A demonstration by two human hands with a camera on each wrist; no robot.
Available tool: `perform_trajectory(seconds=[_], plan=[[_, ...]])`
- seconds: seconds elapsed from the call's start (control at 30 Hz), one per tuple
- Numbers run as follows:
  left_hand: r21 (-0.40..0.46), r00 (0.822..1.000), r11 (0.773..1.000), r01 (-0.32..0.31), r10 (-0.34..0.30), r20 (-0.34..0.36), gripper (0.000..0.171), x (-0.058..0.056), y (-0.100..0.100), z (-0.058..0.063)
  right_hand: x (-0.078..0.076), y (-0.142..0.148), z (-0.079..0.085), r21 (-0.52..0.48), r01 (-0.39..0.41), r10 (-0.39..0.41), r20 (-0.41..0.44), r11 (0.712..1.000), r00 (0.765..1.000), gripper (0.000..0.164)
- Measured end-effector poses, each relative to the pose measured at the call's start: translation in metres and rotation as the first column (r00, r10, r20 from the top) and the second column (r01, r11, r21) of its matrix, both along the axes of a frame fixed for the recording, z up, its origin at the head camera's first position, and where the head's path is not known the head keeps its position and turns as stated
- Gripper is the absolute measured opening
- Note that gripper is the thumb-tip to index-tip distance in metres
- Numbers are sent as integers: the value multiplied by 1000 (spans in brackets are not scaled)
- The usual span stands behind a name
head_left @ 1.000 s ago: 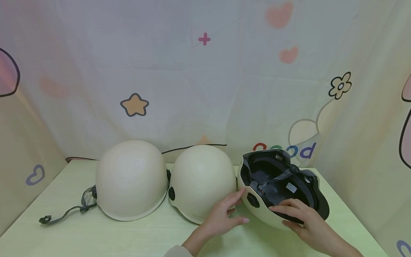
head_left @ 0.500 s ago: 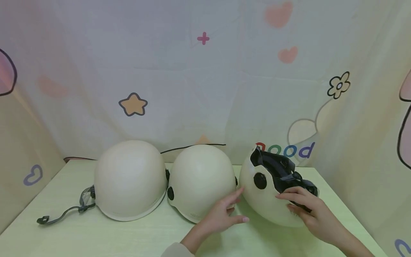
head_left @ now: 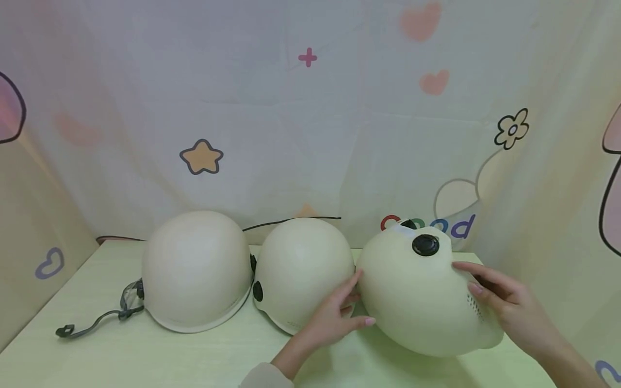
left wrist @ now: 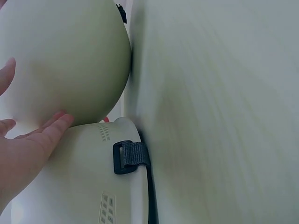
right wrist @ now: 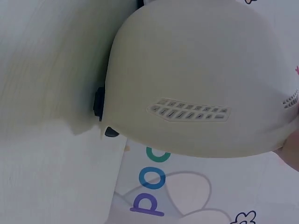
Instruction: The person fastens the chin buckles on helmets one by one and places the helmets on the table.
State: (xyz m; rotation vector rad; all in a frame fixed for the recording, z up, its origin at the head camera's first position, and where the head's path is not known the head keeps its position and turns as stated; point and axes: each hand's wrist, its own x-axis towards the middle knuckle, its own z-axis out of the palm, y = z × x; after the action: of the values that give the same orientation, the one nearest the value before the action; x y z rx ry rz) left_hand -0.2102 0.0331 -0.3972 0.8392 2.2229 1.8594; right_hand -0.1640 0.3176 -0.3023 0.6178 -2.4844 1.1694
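Observation:
The rightmost of the cream helmets (head_left: 412,302) is tilted onto its side, with its smooth shell and a black round side disc (head_left: 425,245) towards me. My right hand (head_left: 516,312) grips its rim at the right, thumb on the shell beside the vent holes. Its lining is turned out of sight. My left hand (head_left: 332,318) lies in front of the middle helmet (head_left: 301,269), fingers extended and fingertips right at the tilted helmet's left side. In the left wrist view, those fingertips meet the shell (left wrist: 70,60) just above the middle helmet's vents and strap buckle (left wrist: 124,157).
A third cream helmet (head_left: 194,269) sits dome up at the left, its dark chin strap (head_left: 97,326) trailing over the pale table (head_left: 160,361). Close behind the helmets hangs a printed curtain (head_left: 271,134), which also runs along both sides.
The right helmet has rolled over, from showing its dark lining to showing its outer shell. My right hand moved right along with its rim; my left hand stayed nearly in place.

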Motion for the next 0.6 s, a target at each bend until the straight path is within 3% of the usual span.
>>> perform_trajectory(seconds=[0.4, 0.6], plan=[[-39, 1000, 999, 25, -25, -2, 84, -3, 4, -1, 2, 13, 2, 29, 65, -67, 93, 997, 993, 38], [-53, 1000, 998, 22, -22, -4, 85, -3, 7, -2, 2, 19, 2, 40, 57, -62, 130, 998, 990, 44]])
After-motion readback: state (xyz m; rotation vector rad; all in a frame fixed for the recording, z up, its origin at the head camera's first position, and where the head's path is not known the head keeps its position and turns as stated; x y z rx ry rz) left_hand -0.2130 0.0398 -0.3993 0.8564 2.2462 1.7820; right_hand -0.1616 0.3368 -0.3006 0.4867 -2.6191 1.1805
